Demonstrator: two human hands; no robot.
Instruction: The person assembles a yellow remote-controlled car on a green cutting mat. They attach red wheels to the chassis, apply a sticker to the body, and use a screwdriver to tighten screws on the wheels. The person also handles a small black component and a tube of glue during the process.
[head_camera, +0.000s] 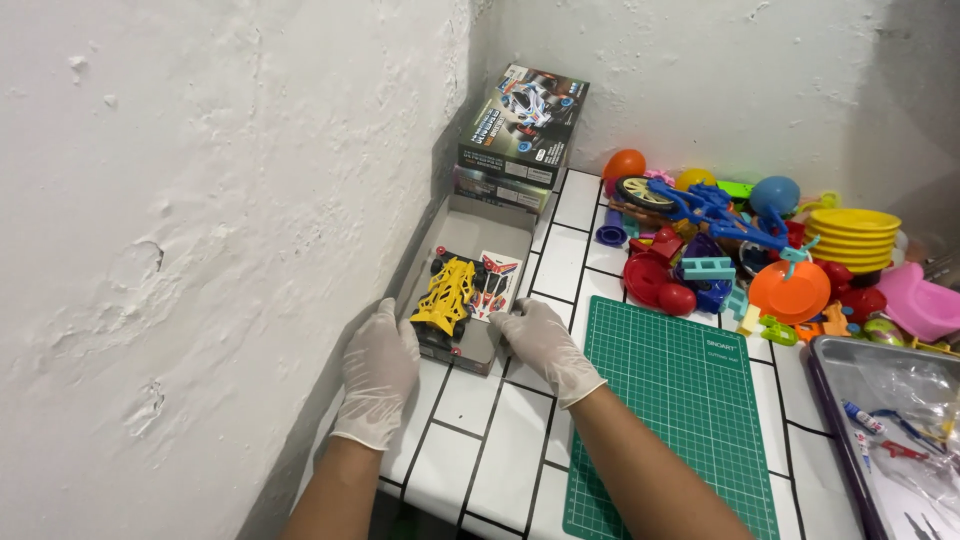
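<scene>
An open grey cardboard box tray (470, 232) lies on the white tiled counter by the left wall. Inside it rests a yellow toy car chassis (446, 296) with black wheels and a sticker sheet (494, 280). My left hand (379, 369), in a white glove, grips the tray's near left corner. My right hand (541, 345), also gloved, holds the tray's near right corner. The box lid (524, 122), printed with a racing car, leans upright behind the tray.
A green cutting mat (672, 420) lies right of the tray. A heap of colourful plastic toys (745, 240), with a blue toy bicycle and stacked yellow plates (853, 235), fills the back right. A metal tray (845, 400) holding plastic bags sits at the right edge.
</scene>
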